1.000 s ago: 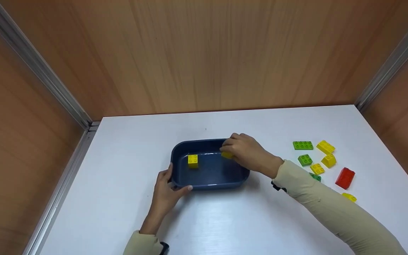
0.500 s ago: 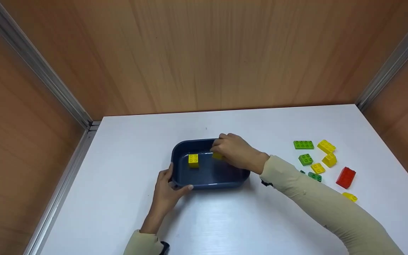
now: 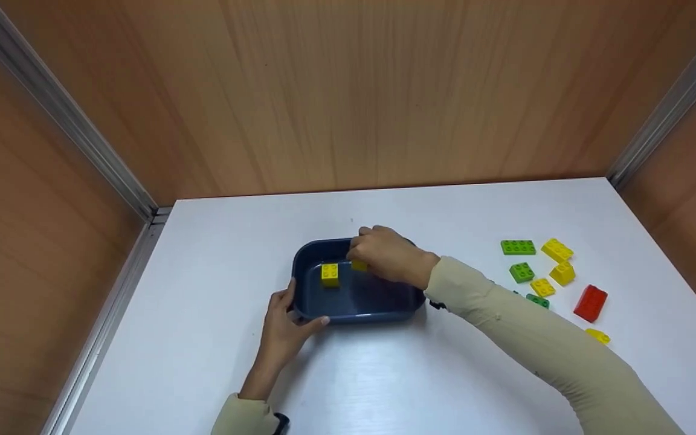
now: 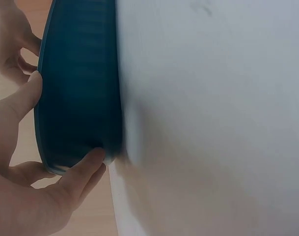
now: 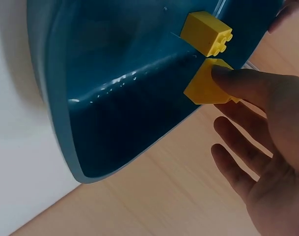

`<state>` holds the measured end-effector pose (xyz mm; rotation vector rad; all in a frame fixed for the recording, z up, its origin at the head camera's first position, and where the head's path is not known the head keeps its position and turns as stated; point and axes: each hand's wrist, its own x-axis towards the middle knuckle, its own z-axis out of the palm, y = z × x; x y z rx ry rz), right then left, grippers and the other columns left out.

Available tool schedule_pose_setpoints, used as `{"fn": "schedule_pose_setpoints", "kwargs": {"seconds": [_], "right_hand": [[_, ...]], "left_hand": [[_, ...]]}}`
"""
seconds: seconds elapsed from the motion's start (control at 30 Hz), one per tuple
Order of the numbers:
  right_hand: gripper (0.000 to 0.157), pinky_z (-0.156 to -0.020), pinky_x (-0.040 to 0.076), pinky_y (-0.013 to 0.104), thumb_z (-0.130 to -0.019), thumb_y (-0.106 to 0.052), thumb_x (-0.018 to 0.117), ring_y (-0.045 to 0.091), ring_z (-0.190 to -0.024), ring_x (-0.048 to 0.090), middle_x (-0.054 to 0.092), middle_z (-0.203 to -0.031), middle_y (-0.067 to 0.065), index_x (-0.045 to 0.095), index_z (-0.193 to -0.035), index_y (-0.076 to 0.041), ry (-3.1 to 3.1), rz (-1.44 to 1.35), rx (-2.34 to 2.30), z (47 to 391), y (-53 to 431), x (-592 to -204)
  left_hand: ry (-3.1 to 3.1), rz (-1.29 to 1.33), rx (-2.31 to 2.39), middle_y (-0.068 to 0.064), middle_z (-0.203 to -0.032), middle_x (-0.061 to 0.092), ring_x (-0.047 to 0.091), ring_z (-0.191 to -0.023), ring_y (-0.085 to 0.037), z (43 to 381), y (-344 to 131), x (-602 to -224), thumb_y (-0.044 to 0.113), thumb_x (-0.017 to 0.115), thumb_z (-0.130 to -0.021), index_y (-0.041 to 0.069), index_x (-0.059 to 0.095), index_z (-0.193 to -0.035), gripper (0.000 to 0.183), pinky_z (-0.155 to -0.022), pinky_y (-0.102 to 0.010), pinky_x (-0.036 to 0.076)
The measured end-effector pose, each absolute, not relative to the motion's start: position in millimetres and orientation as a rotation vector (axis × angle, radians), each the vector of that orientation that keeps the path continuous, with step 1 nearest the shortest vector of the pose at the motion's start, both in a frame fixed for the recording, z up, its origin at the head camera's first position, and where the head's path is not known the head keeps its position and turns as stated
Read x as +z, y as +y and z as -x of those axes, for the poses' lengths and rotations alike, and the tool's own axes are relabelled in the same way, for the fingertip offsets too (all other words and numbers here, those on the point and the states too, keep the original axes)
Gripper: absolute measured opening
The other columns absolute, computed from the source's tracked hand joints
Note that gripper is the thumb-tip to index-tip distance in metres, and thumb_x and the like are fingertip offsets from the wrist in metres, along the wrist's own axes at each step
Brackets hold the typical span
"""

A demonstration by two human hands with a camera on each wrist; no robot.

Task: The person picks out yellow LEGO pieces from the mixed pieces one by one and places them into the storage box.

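A dark blue tray (image 3: 360, 318) with rounded corners stands on the white table. My left hand (image 3: 281, 332) grips its near left corner, thumb (image 4: 29, 93) at the rim and fingers around the side. Over the tray, my right hand (image 3: 390, 255) pinches a yellow toy brick (image 5: 203, 88) between thumb and fingers; in the head view the hand covers most of this brick. Another yellow brick (image 3: 330, 275), studs up, sits inside the tray just left of the held one. The right wrist view shows the two bricks (image 5: 205, 33) close together.
To the right lie several loose bricks: a long green one (image 3: 518, 247), a small green one (image 3: 521, 272), yellow ones (image 3: 557, 250) and a red one (image 3: 590, 303). The right sleeve (image 3: 523, 320) partly hides a dark green brick (image 3: 538, 300). Wooden panels (image 3: 354, 90) enclose the table.
My right hand has moved left over the tray, carrying the yellow brick toward the one inside. The left hand and tray have stayed in place.
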<state>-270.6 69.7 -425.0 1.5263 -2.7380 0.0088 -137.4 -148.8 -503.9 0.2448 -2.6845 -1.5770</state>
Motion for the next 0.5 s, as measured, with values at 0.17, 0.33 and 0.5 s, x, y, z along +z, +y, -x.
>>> {"fn": "schedule_pose_setpoints", "kwargs": {"seconds": [0.17, 0.33, 0.5], "right_hand": [[0.032, -0.099, 0.059, 0.04, -0.094, -0.007, 0.081, 0.024, -0.106, 0.069, 0.079, -0.117, 0.006, 0.08, -0.125, -0.012, -2.767, -1.543, -0.065, 274.8, 63.1, -427.0], [0.032, -0.102, 0.058, 0.04, -0.094, -0.006, 0.08, 0.024, -0.106, 0.069, 0.078, -0.117, 0.005, 0.08, -0.126, -0.012, -2.796, -1.544, -0.101, 277.2, 58.4, -428.0], [0.032, -0.103, 0.058, 0.04, -0.095, -0.006, 0.08, 0.024, -0.109, 0.07, 0.078, -0.118, 0.006, 0.079, -0.126, -0.012, -2.771, -1.578, -0.156, 278.8, 54.9, -428.4]], "left_hand": [[-2.684, -0.243, -1.584, -0.027, -0.15, 0.044, 0.053, -0.14, -0.045, 137.1, -148.8, -504.4, 0.015, 0.09, -0.086, -0.001, 0.026, -0.165, 0.103, -0.111, -0.048, 0.052], [-2.686, -0.256, -1.581, -0.026, -0.151, 0.044, 0.051, -0.141, -0.044, 137.8, -149.0, -504.7, 0.017, 0.09, -0.086, 0.0, 0.027, -0.166, 0.103, -0.112, -0.048, 0.05], [-2.673, -0.222, -1.584, -0.027, -0.149, 0.044, 0.052, -0.139, -0.044, 138.3, -149.6, -504.4, 0.016, 0.09, -0.086, -0.003, 0.026, -0.165, 0.103, -0.112, -0.049, 0.051]]}}
